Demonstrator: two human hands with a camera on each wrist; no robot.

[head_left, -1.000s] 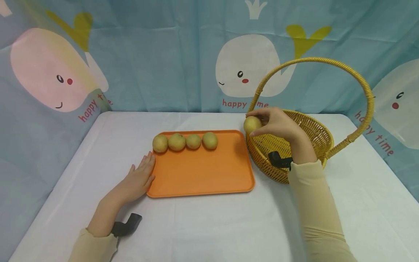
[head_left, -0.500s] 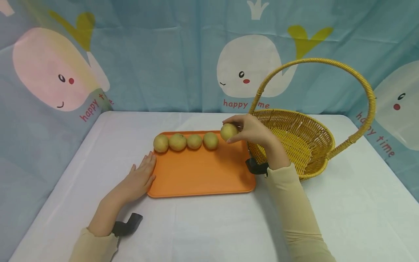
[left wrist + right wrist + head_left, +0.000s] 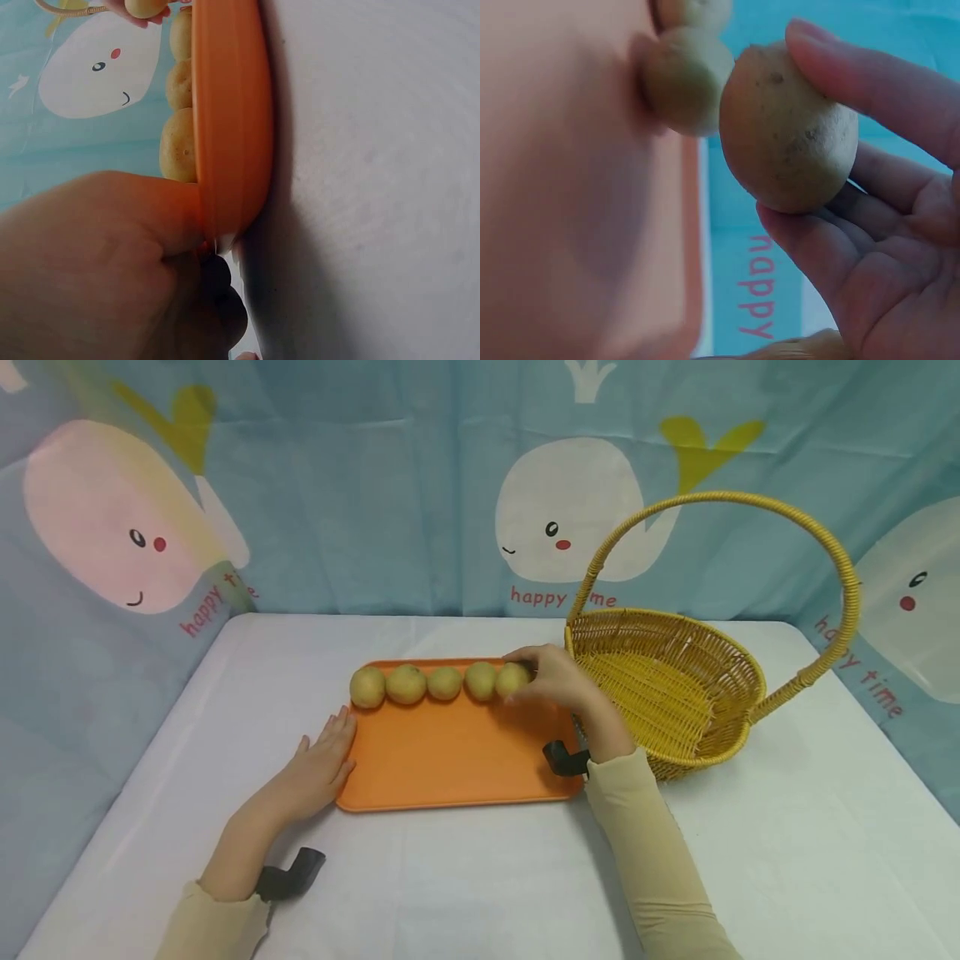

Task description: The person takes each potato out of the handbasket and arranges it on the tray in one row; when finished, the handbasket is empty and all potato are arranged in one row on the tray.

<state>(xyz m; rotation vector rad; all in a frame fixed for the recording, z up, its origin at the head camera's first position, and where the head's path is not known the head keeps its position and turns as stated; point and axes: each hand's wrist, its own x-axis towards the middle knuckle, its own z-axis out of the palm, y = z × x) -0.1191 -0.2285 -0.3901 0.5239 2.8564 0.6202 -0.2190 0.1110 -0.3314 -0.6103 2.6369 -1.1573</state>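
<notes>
My right hand (image 3: 555, 681) pinches a potato (image 3: 791, 131) between thumb and fingers, over the back right of the orange tray (image 3: 450, 760). In the head view it sits close beside the rightmost of the row of potatoes (image 3: 481, 681); the right wrist view shows it slightly above the tray surface. That row lines the tray's back edge, with a larger potato (image 3: 367, 687) at the left corner. My left hand (image 3: 311, 777) rests against the tray's left rim, its fingers extended in the head view. The left wrist view shows it touching the rim (image 3: 232, 127).
A yellow wicker basket (image 3: 652, 702) with a tall arched handle (image 3: 843, 577) stands right of the tray, close to my right forearm. White cloth (image 3: 450, 877) covers the table. A blue printed curtain (image 3: 390, 510) hangs behind. Each wrist wears a black mount (image 3: 288, 877).
My right hand has carried the potato leftward from the basket's rim and lowered it towards the right end of the row. My left hand has stayed at the tray's rim.
</notes>
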